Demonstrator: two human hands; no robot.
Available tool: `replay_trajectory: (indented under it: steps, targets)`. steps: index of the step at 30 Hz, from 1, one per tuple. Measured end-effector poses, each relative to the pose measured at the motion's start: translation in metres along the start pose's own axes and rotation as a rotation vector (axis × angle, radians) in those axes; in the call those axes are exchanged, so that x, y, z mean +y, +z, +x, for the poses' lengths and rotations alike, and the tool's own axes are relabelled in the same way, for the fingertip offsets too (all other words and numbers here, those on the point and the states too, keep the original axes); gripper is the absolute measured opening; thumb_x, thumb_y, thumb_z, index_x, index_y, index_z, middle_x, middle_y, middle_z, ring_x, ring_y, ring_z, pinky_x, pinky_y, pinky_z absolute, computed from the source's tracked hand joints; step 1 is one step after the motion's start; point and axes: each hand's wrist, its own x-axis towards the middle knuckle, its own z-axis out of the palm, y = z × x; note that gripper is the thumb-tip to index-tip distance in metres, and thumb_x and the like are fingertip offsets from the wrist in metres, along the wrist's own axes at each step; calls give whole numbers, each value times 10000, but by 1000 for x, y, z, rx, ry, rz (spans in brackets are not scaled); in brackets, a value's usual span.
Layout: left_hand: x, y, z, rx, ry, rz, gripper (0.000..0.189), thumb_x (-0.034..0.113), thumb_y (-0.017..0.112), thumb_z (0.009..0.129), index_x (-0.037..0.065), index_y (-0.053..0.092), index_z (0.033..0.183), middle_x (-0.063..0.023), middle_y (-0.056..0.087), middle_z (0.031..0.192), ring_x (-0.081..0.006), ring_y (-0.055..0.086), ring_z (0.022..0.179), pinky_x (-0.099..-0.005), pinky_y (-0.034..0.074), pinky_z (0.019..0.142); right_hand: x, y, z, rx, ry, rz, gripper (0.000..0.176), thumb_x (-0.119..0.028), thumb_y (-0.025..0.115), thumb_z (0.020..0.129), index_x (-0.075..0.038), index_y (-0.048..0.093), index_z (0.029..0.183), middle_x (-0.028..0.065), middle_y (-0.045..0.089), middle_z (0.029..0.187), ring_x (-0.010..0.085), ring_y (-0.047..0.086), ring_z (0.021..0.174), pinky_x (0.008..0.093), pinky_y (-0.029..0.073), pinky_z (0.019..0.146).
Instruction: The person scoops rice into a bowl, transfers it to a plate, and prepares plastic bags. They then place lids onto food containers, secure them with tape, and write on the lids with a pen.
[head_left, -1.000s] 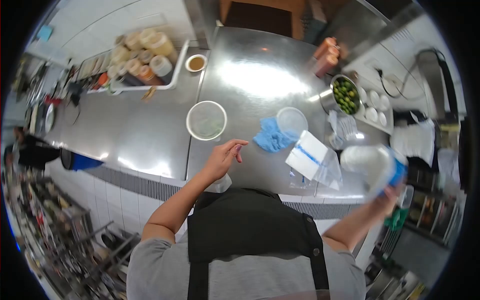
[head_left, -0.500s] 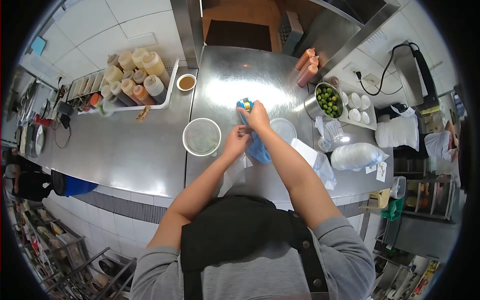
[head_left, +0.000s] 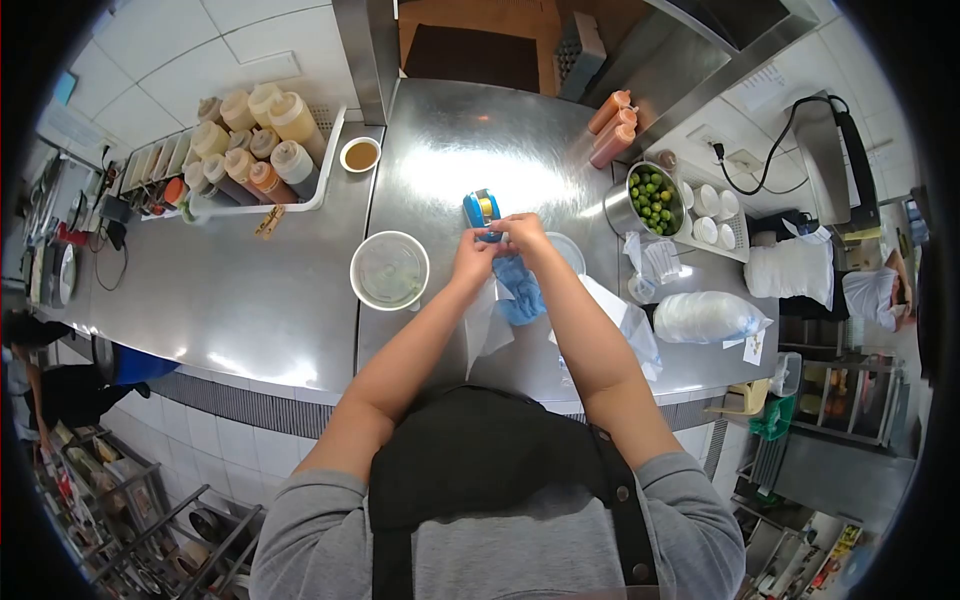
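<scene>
A blue tape dispenser (head_left: 482, 211) with a yellowish roll stands on the steel counter, just beyond my fingertips. My left hand (head_left: 474, 254) has its fingers closed at the top of a clear plastic bag (head_left: 487, 325) that hangs toward me. Touching it, my right hand (head_left: 522, 234) is pinched at the dispenser's near end; what lies between its fingertips is too small to make out. A blue cloth (head_left: 521, 292) lies under my right wrist. To the left sits a round lidded tub (head_left: 389, 270) with something green inside.
Squeeze bottles fill a white tray (head_left: 328, 185) at the left, beside a cup of brown sauce (head_left: 360, 154). At the right are a metal pot (head_left: 622, 211) of green limes, orange bottles (head_left: 613, 130), white cups (head_left: 706, 201) and wrapped containers (head_left: 708, 316). A person (head_left: 62, 385) stands far left.
My right hand has come off the dispenser's top toward me and meets my left hand. The dispenser now stands uncovered. The bag hangs more visibly, and the view has shifted slightly.
</scene>
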Motion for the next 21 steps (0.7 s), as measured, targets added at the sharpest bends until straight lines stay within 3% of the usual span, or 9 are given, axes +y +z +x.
replay_trajectory:
  steps: [2,5,7,9,12,16,18,21]
  targets:
    - [-1,-1,7,-71,39,10,406,-21,547,944,-8,451,1338,-172,704,1110,-205,677,1063,-314,528,899,-1,1,-10,19,-102,20,167,-142,745,874,11,696,917,83,681,815,115,573,599,276,463,517]
    - [-1,-2,11,-101,43,40,402,-14,536,939,-17,489,1338,-177,707,1114,-198,679,1057,-294,531,873,-20,-3,-51,26,-305,6,137,-112,741,856,16,697,871,79,679,831,153,645,688,267,526,628]
    - [1,-5,11,-98,35,59,387,14,535,946,-14,514,1331,-170,712,1113,-186,682,1040,-275,528,844,5,-32,-65,19,-393,-32,119,-113,746,850,-3,701,860,39,665,873,125,614,825,273,483,738]
    - [2,-9,11,-100,30,70,368,49,537,957,-8,532,1321,-164,718,1110,-172,689,1007,-256,524,799,1,-65,-126,-141,-326,7,96,-104,745,848,-19,702,852,18,632,899,117,565,903,276,437,819]
    - [3,-13,14,-97,-58,-73,318,127,569,971,34,593,1275,-136,736,1065,-93,588,716,-217,398,579,34,-120,-190,-221,-249,136,93,-64,730,854,4,676,823,30,584,910,129,548,901,261,419,847]
    - [9,-1,15,58,-26,48,291,159,666,922,-5,654,1161,-151,747,969,-115,653,718,-227,462,619,74,-177,-243,-228,-80,330,85,-30,717,850,10,661,800,35,559,951,130,527,921,253,405,844]
    - [0,12,19,182,102,148,288,167,719,888,-25,676,1098,-157,748,916,-127,686,720,-238,494,639,95,-193,-245,-246,-84,404,69,-25,719,847,3,671,804,35,555,970,132,523,927,253,403,844]
    - [-2,16,18,244,123,245,312,176,768,849,-55,681,1040,-175,745,900,-152,720,780,-270,532,679,97,-193,-245,-226,-81,417,61,-27,730,840,-7,681,811,26,543,949,130,514,914,251,398,845]
